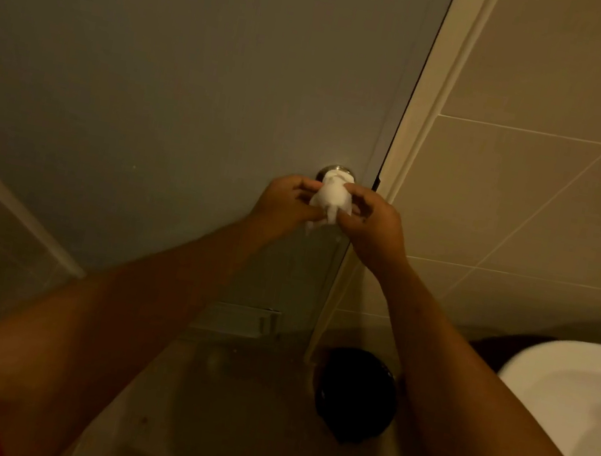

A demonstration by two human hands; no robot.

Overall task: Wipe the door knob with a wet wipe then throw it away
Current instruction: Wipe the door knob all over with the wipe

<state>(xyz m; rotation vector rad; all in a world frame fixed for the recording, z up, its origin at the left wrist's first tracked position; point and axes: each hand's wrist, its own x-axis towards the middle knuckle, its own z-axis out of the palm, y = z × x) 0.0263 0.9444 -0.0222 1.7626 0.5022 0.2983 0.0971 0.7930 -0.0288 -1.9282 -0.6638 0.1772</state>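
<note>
A white wet wipe [332,198] is draped over the round metal door knob [329,170] on the grey door [180,80]; only the knob's top rim shows above the wipe. My left hand [287,198] pinches the wipe from the left side. My right hand [372,227] pinches it from the right, fingers closed on the cloth. A loose corner of the wipe hangs down below the hands.
A black round bin [354,394] stands on the floor below the knob, near the door frame [427,101]. A white sink [580,402] juts in at the lower right. Tiled wall [559,191] fills the right side.
</note>
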